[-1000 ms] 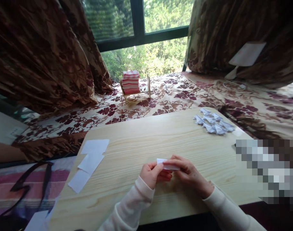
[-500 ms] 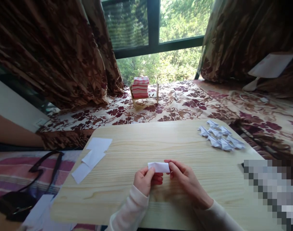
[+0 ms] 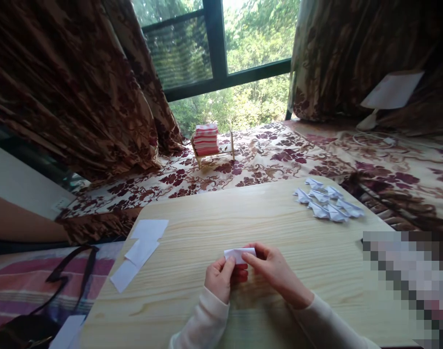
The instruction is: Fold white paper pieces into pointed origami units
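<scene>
A small folded strip of white paper is held up just above the light wooden table. My left hand pinches its left part, thumb in front and fingers behind. My right hand grips the right end, its thumb pressed on the front face. At the table's far right corner lies a cluster of several folded white paper pieces. Flat white paper sheets overlap along the left side of the table.
A dark bag with a strap lies on striped cloth left of the table, beside more white paper. Behind the table, a small rack holds folded striped cloths on the floral cover. A lamp stands at back right.
My right thumb has moved left from the paper's right edge onto its front face. The whole view has shifted and tilted slightly.
</scene>
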Demonstrator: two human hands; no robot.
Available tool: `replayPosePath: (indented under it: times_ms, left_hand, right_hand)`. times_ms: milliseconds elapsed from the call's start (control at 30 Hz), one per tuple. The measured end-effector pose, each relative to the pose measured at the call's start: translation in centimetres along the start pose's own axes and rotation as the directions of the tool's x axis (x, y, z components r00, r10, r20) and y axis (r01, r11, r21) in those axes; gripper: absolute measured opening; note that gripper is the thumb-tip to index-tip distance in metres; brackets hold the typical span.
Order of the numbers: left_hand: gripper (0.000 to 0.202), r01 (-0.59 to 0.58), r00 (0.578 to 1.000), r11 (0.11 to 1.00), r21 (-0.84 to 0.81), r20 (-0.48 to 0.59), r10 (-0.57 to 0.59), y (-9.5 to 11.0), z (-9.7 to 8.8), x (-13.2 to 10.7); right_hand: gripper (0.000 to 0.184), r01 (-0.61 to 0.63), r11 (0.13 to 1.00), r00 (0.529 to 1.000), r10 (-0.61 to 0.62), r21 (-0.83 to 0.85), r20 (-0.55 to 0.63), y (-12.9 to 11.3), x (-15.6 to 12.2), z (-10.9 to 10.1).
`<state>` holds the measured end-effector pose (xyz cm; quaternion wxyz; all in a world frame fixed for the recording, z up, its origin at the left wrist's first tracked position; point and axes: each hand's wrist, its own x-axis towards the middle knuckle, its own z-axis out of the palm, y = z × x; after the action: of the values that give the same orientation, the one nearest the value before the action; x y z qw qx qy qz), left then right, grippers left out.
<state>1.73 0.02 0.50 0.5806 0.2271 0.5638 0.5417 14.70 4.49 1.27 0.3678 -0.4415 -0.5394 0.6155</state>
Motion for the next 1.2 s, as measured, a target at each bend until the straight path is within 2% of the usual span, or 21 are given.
replayPosePath:
  times_ms: [167,467,700,833,967,1067,1200]
  left_hand:
    - [0.053,-0.009,0.999,1.0,-0.002,0.033,0.009,-0.1,-0.3,0.2]
    - [0.051,-0.018,0.998,1.0,0.007,0.057,0.017,-0.3,-0.6,0.2]
    - [0.047,-0.109,0.994,0.982,0.156,0.042,0.104,-0.4,-1.0,0.5]
    - [0.028,-0.254,0.966,0.906,0.338,0.055,0.251,1.0,-1.6,0.9]
    - [0.013,-0.393,0.919,0.775,0.495,0.177,0.353,2.1,-1.6,0.9]
    - [0.017,-0.435,0.9,0.7,0.566,0.242,0.363,2.3,-1.6,0.5]
    - [0.022,-0.447,0.894,0.65,0.614,0.309,0.324,2.4,-2.0,0.0]
  right_hand:
    - [0.034,-0.047,0.999,0.999,0.047,-0.015,-0.027,-0.6,0.2,0.3]
    - [0.033,-0.094,0.995,0.995,0.093,-0.032,-0.047,-0.5,0.4,1.1]
    - [0.03,-0.062,0.995,0.998,0.06,-0.071,-0.037,0.0,0.3,1.0]
    - [0.027,-0.025,0.991,1.0,0.026,-0.129,0.002,0.2,0.1,1.0]
    - [0.022,0.031,0.981,0.999,-0.026,-0.194,0.029,-0.1,0.0,1.0]
    - [0.019,0.075,0.972,0.997,-0.066,-0.223,0.045,-0.3,-0.2,1.0]
    - [0.022,0.115,0.966,0.993,-0.104,-0.231,0.058,-0.2,-0.6,1.0]
